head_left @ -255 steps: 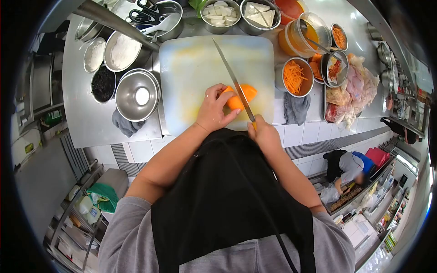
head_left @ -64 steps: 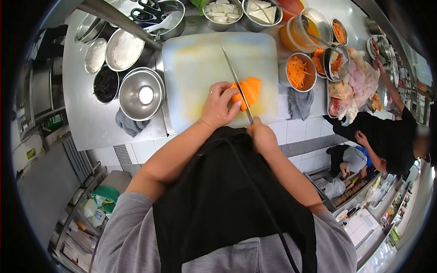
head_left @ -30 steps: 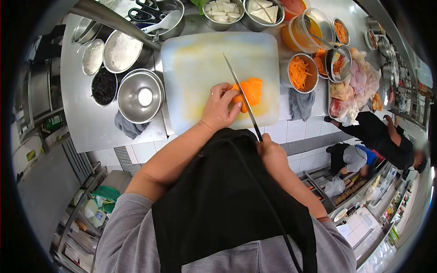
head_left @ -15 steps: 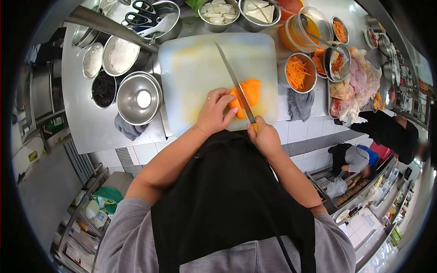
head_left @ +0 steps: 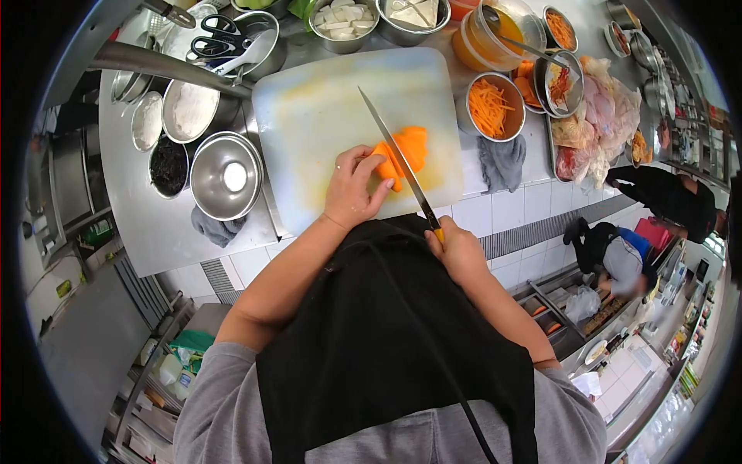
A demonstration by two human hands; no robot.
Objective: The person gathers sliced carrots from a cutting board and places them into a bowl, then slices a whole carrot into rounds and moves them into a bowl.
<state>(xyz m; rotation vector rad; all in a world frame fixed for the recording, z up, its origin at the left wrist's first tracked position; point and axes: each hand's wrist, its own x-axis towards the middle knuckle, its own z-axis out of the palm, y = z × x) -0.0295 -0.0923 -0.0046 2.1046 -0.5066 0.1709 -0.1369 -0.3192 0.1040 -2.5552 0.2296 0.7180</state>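
Note:
My left hand (head_left: pixel 354 189) rests on the cutting board, its fingertips pressed on an orange carrot chunk (head_left: pixel 386 165). The handle of a long kitchen knife (head_left: pixel 402 161) is gripped in my right hand (head_left: pixel 457 254). Its blade runs diagonally over the carrot, between the chunk under my left fingers and a bunch of cut carrot slices (head_left: pixel 415 145) to the right. The blade tip points away from me over the white cutting board (head_left: pixel 309 108), which has yellow-orange stains.
Right of the board stands a bowl of shredded carrot (head_left: pixel 489 107) above a grey cloth (head_left: pixel 502 164). Nested steel bowls (head_left: pixel 224 179) stand to the left. Bowls of white pieces (head_left: pixel 340 22) line the back. Bagged raw meat (head_left: pixel 599 116) lies farther right; two people work beyond.
The knife has drawn back toward me across the carrot. My left hand stays on the chunk, while the whole view has shifted slightly.

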